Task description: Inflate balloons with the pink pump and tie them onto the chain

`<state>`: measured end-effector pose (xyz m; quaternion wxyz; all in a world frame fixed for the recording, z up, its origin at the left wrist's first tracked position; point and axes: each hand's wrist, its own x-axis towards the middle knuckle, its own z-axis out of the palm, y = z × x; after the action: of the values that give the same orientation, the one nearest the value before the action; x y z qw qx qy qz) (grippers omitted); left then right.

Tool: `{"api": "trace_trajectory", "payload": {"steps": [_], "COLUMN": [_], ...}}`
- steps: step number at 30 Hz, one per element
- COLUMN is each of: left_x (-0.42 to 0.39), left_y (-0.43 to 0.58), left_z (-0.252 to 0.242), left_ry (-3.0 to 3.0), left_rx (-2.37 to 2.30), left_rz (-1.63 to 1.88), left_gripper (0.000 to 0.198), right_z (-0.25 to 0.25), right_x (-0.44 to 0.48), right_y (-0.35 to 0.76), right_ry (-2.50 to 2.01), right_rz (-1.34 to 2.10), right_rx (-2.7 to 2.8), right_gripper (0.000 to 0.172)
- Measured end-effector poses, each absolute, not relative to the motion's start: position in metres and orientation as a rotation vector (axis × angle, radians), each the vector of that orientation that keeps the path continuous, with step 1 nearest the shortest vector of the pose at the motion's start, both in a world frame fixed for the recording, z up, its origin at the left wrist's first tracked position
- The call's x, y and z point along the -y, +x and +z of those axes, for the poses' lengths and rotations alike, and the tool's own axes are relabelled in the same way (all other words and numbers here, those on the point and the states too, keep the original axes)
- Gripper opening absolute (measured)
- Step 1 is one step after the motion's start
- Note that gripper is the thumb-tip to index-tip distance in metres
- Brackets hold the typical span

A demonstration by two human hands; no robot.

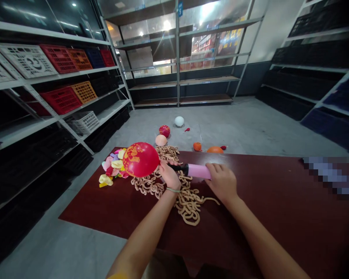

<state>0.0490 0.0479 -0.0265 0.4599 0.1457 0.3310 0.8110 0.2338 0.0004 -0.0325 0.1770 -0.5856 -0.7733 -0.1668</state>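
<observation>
My left hand (169,175) is closed round the neck of a red balloon (140,159) with gold print, holding it on the black nozzle of a pink hand pump (197,171). The balloon is inflated and floats just above the dark red table (279,209). Wrapped round the pink pump body, my right hand (222,182) is closed on it. Under both hands lies a tangle of tan curly strands (189,201). A heap of flat, uninflated balloons (112,170) in several colours sits at the table's far left corner.
On the grey floor beyond the table lie inflated balloons: white (179,121), red (164,131), peach (161,140) and orange (215,150). Metal shelves with plastic crates (61,58) line the left wall; dark shelving stands right. A blurred patch (331,176) covers the table's right end.
</observation>
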Motion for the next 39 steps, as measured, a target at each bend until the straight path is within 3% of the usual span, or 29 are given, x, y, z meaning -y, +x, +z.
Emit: {"api": "trace_trajectory", "payload": {"steps": [4, 12, 19, 25, 32, 39], "left_x": [-0.052, -0.055, -0.05, -0.04, -0.048, -0.043], "left_y": [0.049, 0.007, 0.019, 0.045, 0.007, 0.013], "left_z": [-0.023, -0.003, -0.016, -0.019, -0.009, -0.021], "left_ry": [0.407, 0.397, 0.404, 0.504, 0.428, 0.368], "left_rx": [-0.813, -0.872, -0.881, -0.828, -0.858, -0.909], "left_rz": [2.001, 2.137, 2.126, 2.082, 2.169, 2.177], "left_gripper": [0.036, 0.023, 0.032, 0.029, 0.03, 0.026], "right_z": [-0.038, -0.045, -0.04, -0.043, -0.047, -0.033], "right_x": [-0.005, -0.023, -0.005, -0.002, -0.018, -0.001], "right_y": [0.237, 0.287, 0.234, 0.225, 0.278, 0.228], "right_ry": [-1.633, -1.775, -1.836, -1.725, -1.81, -1.856], "right_rz": [-0.449, -0.527, -0.444, -0.338, -0.376, -0.423], "right_rx": [2.241, 1.952, 1.955, 2.126, 1.988, 1.988], "right_gripper": [0.041, 0.034, 0.036, 0.041, 0.034, 0.031]}}
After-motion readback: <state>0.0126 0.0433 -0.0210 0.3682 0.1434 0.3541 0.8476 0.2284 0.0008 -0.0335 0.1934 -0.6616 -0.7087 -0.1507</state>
